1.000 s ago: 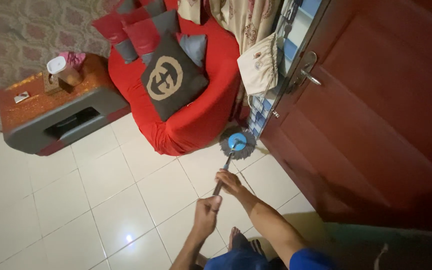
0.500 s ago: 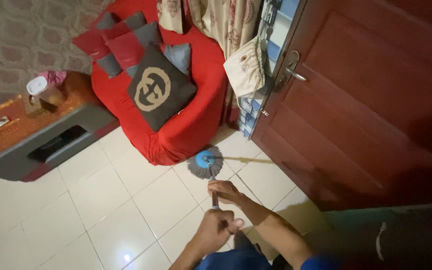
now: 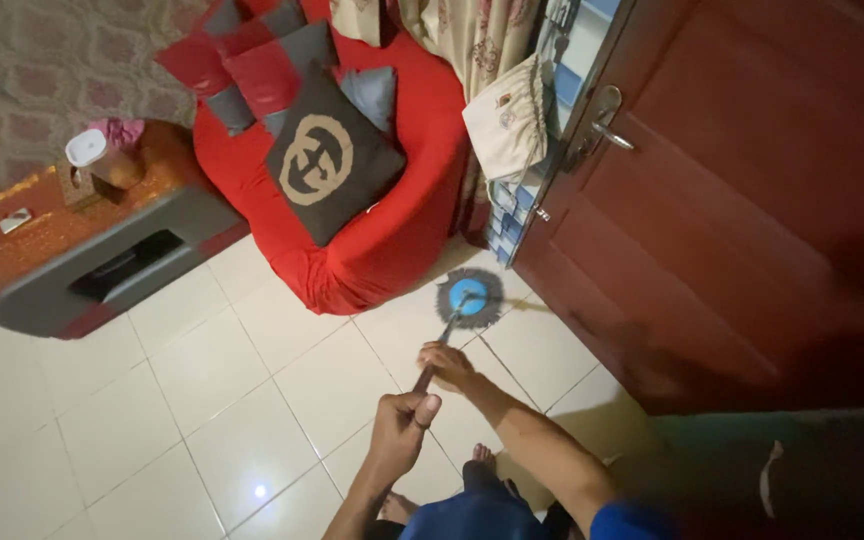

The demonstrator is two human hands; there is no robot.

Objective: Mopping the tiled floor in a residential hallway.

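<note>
One mop is in use — a round head of grey strands with a blue disc in the middle, on a thin dark handle. The head lies flat on the white tiled floor, just beside the foot of the red armchair and near the bottom edge of the dark red door.

Both hands are on the handle. The left hand sits higher up the handle, nearer the body, fingers wrapped tight into a fist around it. The right hand grips lower down, nearer the head, fingers curled over the handle; how firmly they close is hard to judge from above.

On the armchair lie several cushions — one dark cushion with a tan round emblem in front, and what look like three or four red and grey cushions behind it, overlapping too much for a sure count. One cream bag hangs by the door, just below the one metal door handle. To the left stands one low bench with a glittering orange top, carrying one white-lidded jar.
</note>
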